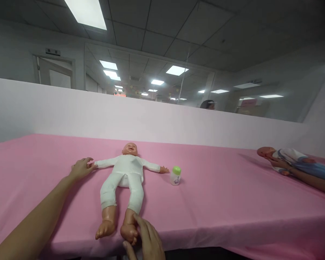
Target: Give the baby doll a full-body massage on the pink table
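Observation:
A baby doll (128, 166) in a white suit lies on its back on the pink-covered table, arms spread and bare feet towards me. My left hand (82, 169) is at the doll's hand on the left side, its fingers closed about it and hiding most of it. Beside the doll's right-hand foot (130, 229) is my right hand (149, 240); its thumb and fingers are apart, with the fingertips touching or very close to the foot. A small white bottle with a green cap (175, 176) stands upright near the doll's other hand.
Pink cloth (206, 195) covers the table, whose front edge runs close to me. At the far right, another person's arm (308, 178) reaches to a second doll (289, 159) in white and blue. A low white wall (151, 121) with glass above borders the back.

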`<state>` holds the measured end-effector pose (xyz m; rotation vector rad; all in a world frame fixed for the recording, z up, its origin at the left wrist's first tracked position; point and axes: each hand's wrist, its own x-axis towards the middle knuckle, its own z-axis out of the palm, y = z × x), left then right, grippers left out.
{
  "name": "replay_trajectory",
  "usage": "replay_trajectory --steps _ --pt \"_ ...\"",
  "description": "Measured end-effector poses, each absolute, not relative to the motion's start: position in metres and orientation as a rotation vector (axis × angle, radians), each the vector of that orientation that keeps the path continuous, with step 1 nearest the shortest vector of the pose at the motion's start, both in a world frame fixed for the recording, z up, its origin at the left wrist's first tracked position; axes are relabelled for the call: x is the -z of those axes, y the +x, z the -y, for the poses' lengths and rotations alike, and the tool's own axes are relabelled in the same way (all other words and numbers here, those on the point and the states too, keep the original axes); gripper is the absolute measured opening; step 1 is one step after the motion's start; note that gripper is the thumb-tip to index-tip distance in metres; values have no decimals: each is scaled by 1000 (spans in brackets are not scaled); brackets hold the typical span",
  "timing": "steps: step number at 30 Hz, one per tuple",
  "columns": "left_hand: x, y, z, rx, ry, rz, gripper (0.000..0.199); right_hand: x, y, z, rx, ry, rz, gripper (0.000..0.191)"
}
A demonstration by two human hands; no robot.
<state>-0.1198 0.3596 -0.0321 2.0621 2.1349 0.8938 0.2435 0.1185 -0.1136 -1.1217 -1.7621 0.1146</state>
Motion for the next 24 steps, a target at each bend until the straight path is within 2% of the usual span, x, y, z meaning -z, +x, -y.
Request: replay_trajectory --steps 2,4,6,9,11,13,15,19,21,24 --pt "31 -130 -354 -800 2050 -2098 58 111 242 -119 -104 -1105 1735 66" --pt "30 -136 -350 -881 2009 -1995 51 110 241 -117 -109 -1096 1695 57" --pt "25 -134 -349 -1123 1905 -1867 51 108 244 -114 -133 -1088 1627 47" --pt "11 -111 -348 -1549 1689 -1619 67 89 250 -115 -208 -1069 1510 34" --pt "-1 -85 -345 -1756 1605 -1452 75 65 253 -124 -282 -1050 1475 32" --pt "-9 -54 -340 -1848 1651 -1291 72 39 251 -142 -368 -1015 1500 33" --pt "-12 -25 -334 -1796 1824 -1180 58 19 241 -167 -430 -938 1563 29" --pt "-6 8 -320 -1429 2336 -1110 21 8 211 -214 -542 -827 1662 33" --pt "-3 11 -318 -1383 2439 -1102 19 11 203 -221 -568 -803 1664 36" --pt "0 3 -323 -1554 2288 -1135 28 13 210 -207 -531 -818 1601 36"
